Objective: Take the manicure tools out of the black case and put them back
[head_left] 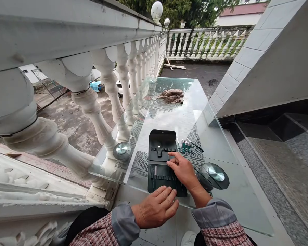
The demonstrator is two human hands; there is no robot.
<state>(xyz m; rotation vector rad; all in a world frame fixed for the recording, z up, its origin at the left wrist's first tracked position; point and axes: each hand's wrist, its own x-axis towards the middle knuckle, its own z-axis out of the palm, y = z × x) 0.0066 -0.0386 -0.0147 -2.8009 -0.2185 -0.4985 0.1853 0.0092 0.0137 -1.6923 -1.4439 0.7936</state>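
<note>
A black tool case (159,136) lies unfolded on the glass table, with rows of elastic loops and a snap strap. A slim pale tool (155,170) sits in its lower left part. My right hand (182,167) is over the case's right side, thumb and forefinger pinched on a small thin metal tool (168,157). My left hand (157,206) rests at the case's near edge, palm down, fingers extended. Just right of the case's upper half, several small metal tools (186,146) lie beside a pair of dark-handled pliers or nippers (196,147).
The glass table (228,155) has round metal discs at its near left (122,150) and near right (215,175). A crumpled brown cloth (171,96) lies toward its far end. White balusters (106,92) stand along the left; stone steps (279,153) are at the right.
</note>
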